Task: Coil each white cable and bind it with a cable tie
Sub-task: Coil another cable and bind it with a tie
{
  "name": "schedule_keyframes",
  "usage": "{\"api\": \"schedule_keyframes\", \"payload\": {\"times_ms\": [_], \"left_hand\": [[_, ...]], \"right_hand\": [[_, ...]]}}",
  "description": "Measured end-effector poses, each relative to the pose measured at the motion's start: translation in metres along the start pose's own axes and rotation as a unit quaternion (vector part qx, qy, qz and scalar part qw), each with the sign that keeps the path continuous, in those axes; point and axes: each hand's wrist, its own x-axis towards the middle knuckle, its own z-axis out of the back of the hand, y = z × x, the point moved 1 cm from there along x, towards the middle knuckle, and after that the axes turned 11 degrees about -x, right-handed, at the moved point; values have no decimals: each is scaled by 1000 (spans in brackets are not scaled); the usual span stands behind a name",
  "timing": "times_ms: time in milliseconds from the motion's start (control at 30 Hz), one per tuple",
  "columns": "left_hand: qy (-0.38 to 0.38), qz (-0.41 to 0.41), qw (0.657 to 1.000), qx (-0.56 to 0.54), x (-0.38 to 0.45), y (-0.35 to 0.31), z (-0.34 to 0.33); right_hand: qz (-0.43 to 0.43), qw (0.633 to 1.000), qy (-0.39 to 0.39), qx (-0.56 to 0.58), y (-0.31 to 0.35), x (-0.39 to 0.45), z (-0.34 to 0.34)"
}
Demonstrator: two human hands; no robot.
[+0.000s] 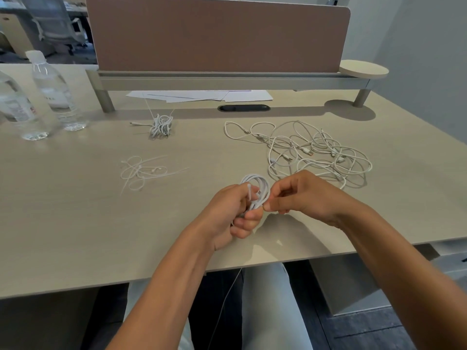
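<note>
Left hand (233, 213) is gripping the coiled white cable (256, 190) above the desk (75, 223) near edge; right hand (300, 195) is pinching beside it. Loose cables (316, 152) lying behind right, cable ties (144, 171) left, bound coil (161, 126) and bottles (54, 89) further back

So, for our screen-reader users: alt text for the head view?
Two hands hold a coiled white cable above a desk, left hand gripping it, right hand pinching beside it. Loose cables, cable ties and one bound coil lie beyond.

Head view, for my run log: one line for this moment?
left hand: grips coiled white cable | right hand: pinches at coil | loose white cables: right
</note>
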Motion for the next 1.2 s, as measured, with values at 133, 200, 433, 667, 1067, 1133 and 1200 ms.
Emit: {"api": "schedule_keyframes", "payload": {"times_ms": [133, 200, 433, 667, 1067, 1133, 1200], "left_hand": [[65, 71, 995, -8, -1, -3, 7], [91, 103, 990, -14, -2, -3, 9], [118, 138, 983, -22, -8, -11, 12], [90, 100, 990, 44, -12, -17, 10], [214, 229, 950, -13, -1, -13, 11], [198, 234, 951, 28, 2, -11, 8], [174, 231, 953, 87, 6, -11, 4]], "right_hand": [[65, 998, -11, 8, -8, 7, -5], [94, 996, 2, 11, -10, 12, -6], [159, 986, 41, 12, -8, 33, -7], [207, 978, 5, -22, -7, 42, -13], [164, 974, 145, -59, 2, 58, 18], [133, 965, 208, -85, 8, 61, 25], [98, 955, 257, -113, 15, 63, 30]]}}
